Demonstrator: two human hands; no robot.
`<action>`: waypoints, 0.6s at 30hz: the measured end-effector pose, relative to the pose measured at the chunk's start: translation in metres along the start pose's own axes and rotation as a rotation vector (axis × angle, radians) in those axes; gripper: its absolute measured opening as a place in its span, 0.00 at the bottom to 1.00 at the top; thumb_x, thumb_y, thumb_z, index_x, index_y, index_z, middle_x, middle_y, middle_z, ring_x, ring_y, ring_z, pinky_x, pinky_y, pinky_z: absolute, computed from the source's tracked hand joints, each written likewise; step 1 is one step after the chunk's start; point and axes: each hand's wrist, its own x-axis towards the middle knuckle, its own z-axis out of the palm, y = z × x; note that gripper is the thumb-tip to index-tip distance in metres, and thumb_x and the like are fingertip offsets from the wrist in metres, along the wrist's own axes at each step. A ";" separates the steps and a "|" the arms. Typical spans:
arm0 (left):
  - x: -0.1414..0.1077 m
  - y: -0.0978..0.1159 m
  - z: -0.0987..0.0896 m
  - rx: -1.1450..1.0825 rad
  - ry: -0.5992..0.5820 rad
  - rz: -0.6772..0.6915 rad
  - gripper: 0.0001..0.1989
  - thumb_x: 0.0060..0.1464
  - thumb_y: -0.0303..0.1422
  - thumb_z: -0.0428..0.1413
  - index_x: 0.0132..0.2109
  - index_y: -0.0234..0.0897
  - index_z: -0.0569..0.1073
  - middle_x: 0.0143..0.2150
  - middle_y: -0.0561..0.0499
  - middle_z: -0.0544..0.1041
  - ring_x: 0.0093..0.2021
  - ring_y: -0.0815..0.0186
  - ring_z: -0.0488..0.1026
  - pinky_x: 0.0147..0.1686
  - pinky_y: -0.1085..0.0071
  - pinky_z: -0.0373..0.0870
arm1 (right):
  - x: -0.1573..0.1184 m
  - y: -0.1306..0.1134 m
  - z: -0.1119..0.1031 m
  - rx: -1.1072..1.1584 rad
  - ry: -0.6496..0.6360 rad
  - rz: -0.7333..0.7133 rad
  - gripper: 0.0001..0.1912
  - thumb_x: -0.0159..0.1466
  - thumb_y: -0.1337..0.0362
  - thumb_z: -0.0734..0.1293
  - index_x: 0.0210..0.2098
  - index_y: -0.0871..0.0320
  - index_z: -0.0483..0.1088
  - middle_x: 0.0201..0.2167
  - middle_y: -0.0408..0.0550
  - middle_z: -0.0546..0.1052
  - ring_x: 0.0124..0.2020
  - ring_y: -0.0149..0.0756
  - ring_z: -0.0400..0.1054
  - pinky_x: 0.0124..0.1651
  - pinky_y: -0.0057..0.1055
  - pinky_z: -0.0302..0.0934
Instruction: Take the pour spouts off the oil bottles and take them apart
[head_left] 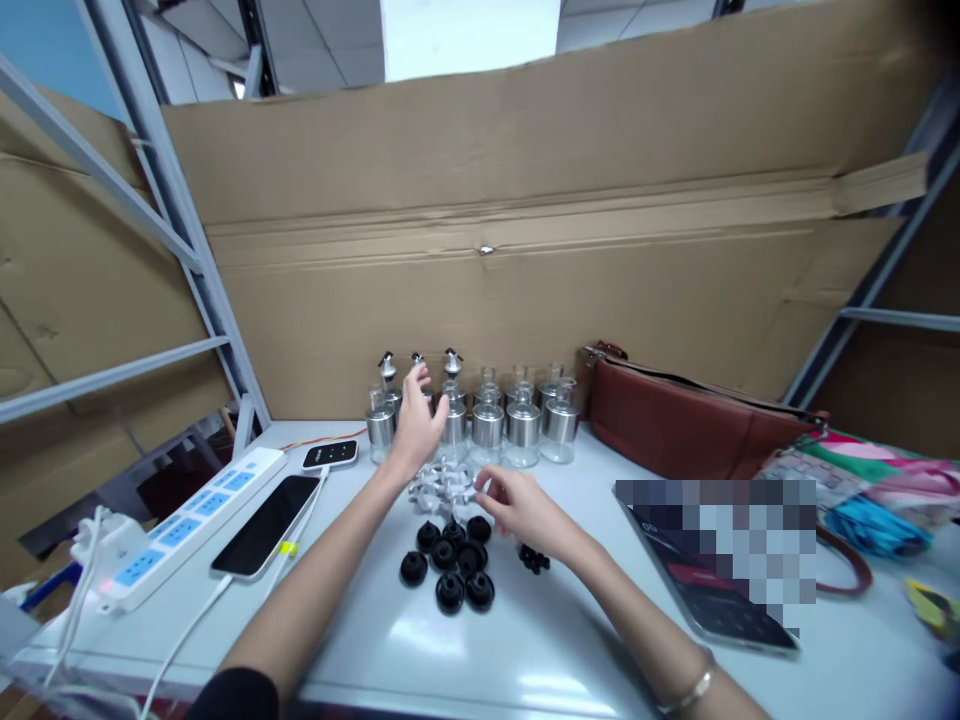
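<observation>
Glass bottles (523,428) with silver metal bands stand in rows at the back of the table. Three of them carry pourer tops (453,362) with dark tips. My left hand (420,420) is raised in front of the left bottles, thumb apart from the fingers, hiding part of one bottle. Close to a pile of clear and silvery small parts (442,487), my right hand (525,505) has its fingers curled in a pinch; anything between them is too small to make out. Round black caps (450,590) lie in front of the pile. Small black pieces (534,560) lie under my right wrist.
On the left are a power strip (202,520), a phone (266,525) on a cable and a small black device (331,454). A brown bag (675,420) and a tablet (675,560) lie on the right. Cardboard (525,300) walls the back.
</observation>
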 end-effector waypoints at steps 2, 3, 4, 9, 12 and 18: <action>0.032 0.003 0.007 -0.040 -0.017 -0.060 0.30 0.54 0.29 0.51 0.60 0.36 0.47 0.60 0.36 0.57 0.55 0.61 0.65 0.49 0.65 0.69 | 0.001 0.000 -0.001 0.050 0.064 -0.026 0.03 0.59 0.69 0.59 0.34 0.58 0.63 0.19 0.37 0.66 0.17 0.28 0.65 0.25 0.25 0.58; 0.047 0.005 0.010 -0.012 -0.048 -0.099 0.31 0.54 0.29 0.51 0.60 0.34 0.46 0.60 0.34 0.57 0.55 0.61 0.66 0.50 0.66 0.68 | 0.001 0.000 -0.001 0.075 0.088 -0.036 0.04 0.59 0.68 0.59 0.35 0.57 0.62 0.20 0.37 0.66 0.18 0.29 0.65 0.25 0.26 0.58; 0.061 0.006 0.014 0.053 -0.094 -0.144 0.31 0.54 0.28 0.50 0.61 0.32 0.45 0.59 0.33 0.58 0.55 0.61 0.66 0.51 0.66 0.67 | 0.001 0.000 -0.002 0.097 0.105 -0.043 0.04 0.60 0.67 0.58 0.35 0.57 0.62 0.20 0.37 0.65 0.18 0.29 0.65 0.25 0.26 0.59; 0.096 0.005 0.036 0.332 -0.393 -0.269 0.34 0.50 0.23 0.53 0.61 0.28 0.47 0.51 0.31 0.70 0.52 0.56 0.70 0.50 0.64 0.65 | 0.001 0.001 -0.006 0.161 0.158 -0.047 0.05 0.59 0.63 0.58 0.34 0.56 0.62 0.18 0.36 0.64 0.18 0.31 0.66 0.24 0.27 0.59; 0.098 -0.002 0.048 0.376 -0.438 -0.329 0.35 0.47 0.20 0.54 0.61 0.26 0.50 0.47 0.30 0.73 0.49 0.53 0.73 0.46 0.63 0.67 | 0.002 0.002 -0.007 0.166 0.160 -0.046 0.06 0.59 0.62 0.58 0.34 0.56 0.61 0.17 0.36 0.64 0.17 0.31 0.65 0.24 0.28 0.60; 0.094 -0.002 0.053 0.403 -0.404 -0.278 0.28 0.48 0.20 0.54 0.57 0.27 0.57 0.50 0.26 0.71 0.52 0.47 0.70 0.48 0.57 0.65 | 0.002 0.001 -0.011 0.271 0.295 -0.054 0.15 0.59 0.56 0.59 0.43 0.56 0.58 0.22 0.37 0.64 0.19 0.32 0.67 0.23 0.30 0.63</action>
